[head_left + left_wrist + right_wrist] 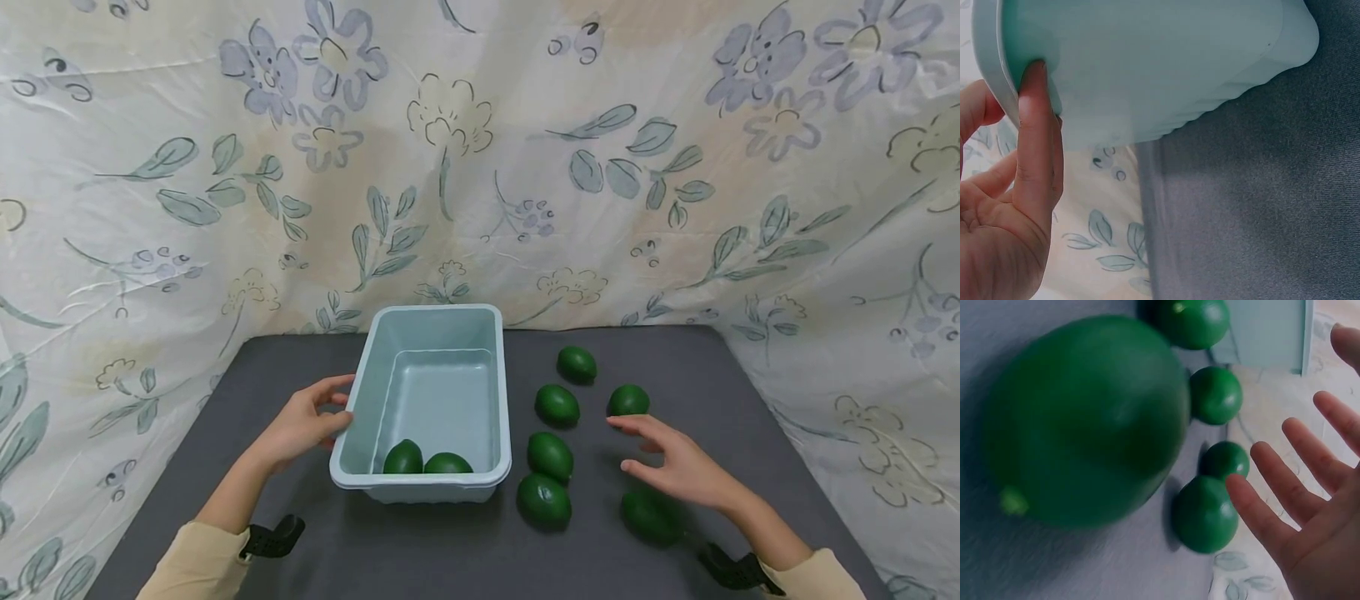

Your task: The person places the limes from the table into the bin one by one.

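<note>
A pale blue-green plastic bin stands on the table, with two green limes at its near end. My left hand grips the bin's left rim. In the left wrist view, its fingers press the outer wall just below the lip. Spread and holding nothing, my right hand hovers over the table to the bin's right. Beneath its palm lies a lime, large in the right wrist view. Just beyond the fingertips is another lime, partly covered by the hand.
Several more limes form a loose row along the bin's right side, from a near lime to a far lime. The dark grey table ends at a floral cloth behind and at both sides.
</note>
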Tool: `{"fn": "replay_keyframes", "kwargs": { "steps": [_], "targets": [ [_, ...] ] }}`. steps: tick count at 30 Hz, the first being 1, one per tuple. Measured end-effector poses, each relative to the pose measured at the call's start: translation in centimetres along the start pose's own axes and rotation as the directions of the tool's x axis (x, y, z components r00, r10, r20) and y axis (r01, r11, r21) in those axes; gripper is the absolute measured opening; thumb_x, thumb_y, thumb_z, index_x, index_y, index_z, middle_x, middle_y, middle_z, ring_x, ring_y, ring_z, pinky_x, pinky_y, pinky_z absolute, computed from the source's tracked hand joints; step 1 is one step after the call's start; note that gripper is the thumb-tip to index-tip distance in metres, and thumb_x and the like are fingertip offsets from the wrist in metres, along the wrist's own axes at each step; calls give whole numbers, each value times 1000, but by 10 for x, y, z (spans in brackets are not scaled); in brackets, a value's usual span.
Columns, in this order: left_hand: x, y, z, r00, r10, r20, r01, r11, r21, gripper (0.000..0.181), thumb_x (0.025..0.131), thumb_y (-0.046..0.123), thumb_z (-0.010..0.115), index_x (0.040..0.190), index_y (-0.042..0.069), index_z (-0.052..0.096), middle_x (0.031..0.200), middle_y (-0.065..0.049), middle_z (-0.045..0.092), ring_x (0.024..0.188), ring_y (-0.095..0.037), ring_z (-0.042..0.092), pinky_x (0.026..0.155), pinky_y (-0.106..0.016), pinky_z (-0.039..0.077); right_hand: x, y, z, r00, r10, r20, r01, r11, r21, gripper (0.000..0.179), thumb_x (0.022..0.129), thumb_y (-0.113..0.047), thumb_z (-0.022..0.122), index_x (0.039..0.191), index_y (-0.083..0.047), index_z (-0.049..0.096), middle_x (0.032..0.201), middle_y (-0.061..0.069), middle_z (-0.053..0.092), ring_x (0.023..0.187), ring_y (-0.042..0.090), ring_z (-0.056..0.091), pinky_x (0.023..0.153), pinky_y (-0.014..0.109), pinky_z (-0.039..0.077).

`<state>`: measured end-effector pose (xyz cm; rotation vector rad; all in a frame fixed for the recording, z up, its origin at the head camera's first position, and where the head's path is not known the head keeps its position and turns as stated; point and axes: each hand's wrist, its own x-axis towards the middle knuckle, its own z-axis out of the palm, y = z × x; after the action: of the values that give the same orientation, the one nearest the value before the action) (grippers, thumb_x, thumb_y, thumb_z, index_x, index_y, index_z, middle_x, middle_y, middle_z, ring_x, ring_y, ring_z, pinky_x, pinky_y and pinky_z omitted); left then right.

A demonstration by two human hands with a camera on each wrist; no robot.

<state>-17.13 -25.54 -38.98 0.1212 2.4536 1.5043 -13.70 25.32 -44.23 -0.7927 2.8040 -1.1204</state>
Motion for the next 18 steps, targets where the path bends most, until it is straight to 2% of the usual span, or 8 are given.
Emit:
{"fn": "replay_keyframes", "kwargs": {
  "steps": [5, 9, 15, 18],
  "targets": [
    [0, 0, 0, 1000, 0, -2, 0, 1000, 1, 60, 86, 10, 60, 140, 9, 33, 117, -22, 48, 84, -24, 62, 62, -40, 56, -11, 8, -2, 998, 27, 54, -25, 999, -39, 54, 84, -35, 64, 133, -22, 46, 129, 5, 50, 106, 31, 55, 75, 39, 52],
    [0, 1, 0, 1000, -6, -5, 6, 1000, 1, 60, 86, 10, 60, 140, 9, 34, 117, -22, 48, 84, -24, 62, 62, -40, 56, -19, 12, -1, 993, 31, 111, -28, 999, -26, 52, 85, -33, 64, 133, -22, 46, 128, 7, 51, 105, 30, 56, 73, 39, 53],
    [0, 1, 1, 1000, -5, -11, 5, 1000, 9, 60, 86, 10, 59, 140, 9, 34, 116, -22, 49, 83, -24, 62, 63, -41, 56, -31, 21, 3, 983, 48, 175, -55, 998, 37, 54, 85, -34, 63, 132, -13, 47, 127, 11, 52, 105, 30, 56, 69, 32, 52],
    [0, 1, 1, 1000, -3, -9, 4, 1000, 7, 60, 86, 10, 59, 140, 9, 34, 116, -22, 48, 83, -24, 62, 63, -41, 56, -36, 24, 7, 982, 41, 186, -49, 998, 38, 54, 85, -34, 64, 131, -9, 48, 125, 12, 53, 106, 29, 56, 71, 27, 51]
  ]
}}
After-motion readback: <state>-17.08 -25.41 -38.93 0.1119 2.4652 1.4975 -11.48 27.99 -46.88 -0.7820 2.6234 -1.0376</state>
